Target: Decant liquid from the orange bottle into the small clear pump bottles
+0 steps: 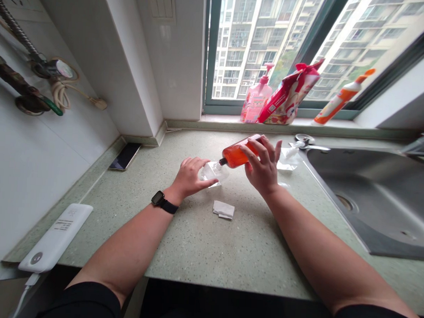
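Note:
My right hand grips a clear bottle of orange-red liquid, tilted with its dark neck pointing down to the left. The bottle's mouth is at the top of a clear container on the counter. Around that container's left side curls my left hand, thumb in front and fingers behind. Whether liquid is flowing out is too small to tell. A folded white tissue lies on the counter just in front of the container. Behind my right hand stands a clear container with a white pump top, partly hidden.
A steel sink with a faucet takes up the right side. On the windowsill stand a pink pump bottle, a red bag and an orange-white bottle. A phone and a white power bank lie on the left.

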`<state>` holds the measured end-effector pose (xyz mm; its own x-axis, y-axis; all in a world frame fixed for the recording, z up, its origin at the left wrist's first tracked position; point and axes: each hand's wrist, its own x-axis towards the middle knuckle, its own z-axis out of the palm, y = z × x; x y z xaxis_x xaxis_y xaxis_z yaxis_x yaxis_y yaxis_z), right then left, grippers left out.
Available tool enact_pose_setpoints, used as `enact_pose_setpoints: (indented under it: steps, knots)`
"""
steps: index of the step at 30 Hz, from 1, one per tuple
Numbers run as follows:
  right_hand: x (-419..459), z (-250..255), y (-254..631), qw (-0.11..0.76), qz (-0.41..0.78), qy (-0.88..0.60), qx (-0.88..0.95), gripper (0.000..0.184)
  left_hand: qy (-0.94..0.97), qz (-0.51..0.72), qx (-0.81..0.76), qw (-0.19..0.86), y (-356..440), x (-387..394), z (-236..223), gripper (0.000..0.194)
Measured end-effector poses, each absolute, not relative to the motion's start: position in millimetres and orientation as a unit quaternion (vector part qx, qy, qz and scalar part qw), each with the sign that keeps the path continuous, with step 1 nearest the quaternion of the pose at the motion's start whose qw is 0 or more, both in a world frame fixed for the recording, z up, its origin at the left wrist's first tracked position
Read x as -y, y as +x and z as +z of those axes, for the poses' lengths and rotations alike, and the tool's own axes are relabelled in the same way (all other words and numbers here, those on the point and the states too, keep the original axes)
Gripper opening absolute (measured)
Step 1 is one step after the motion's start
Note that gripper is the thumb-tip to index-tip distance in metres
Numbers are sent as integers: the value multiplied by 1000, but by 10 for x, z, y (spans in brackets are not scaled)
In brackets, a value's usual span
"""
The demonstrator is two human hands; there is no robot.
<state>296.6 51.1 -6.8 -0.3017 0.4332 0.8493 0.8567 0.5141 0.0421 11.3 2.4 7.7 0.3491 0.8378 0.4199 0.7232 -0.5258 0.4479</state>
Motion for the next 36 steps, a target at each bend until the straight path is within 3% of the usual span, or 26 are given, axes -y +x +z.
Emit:
enact_pose_setpoints:
  steps: [11, 36]
  knots:
    - [-504, -50, 2968, 411, -278, -414, 763, 77, 815, 309, -481, 93, 117, -21, 87, 58]
    - [-466, 15, 2965, 393, -282, -419, 768, 79, 815, 311, -482, 85, 118, -46, 52, 58]
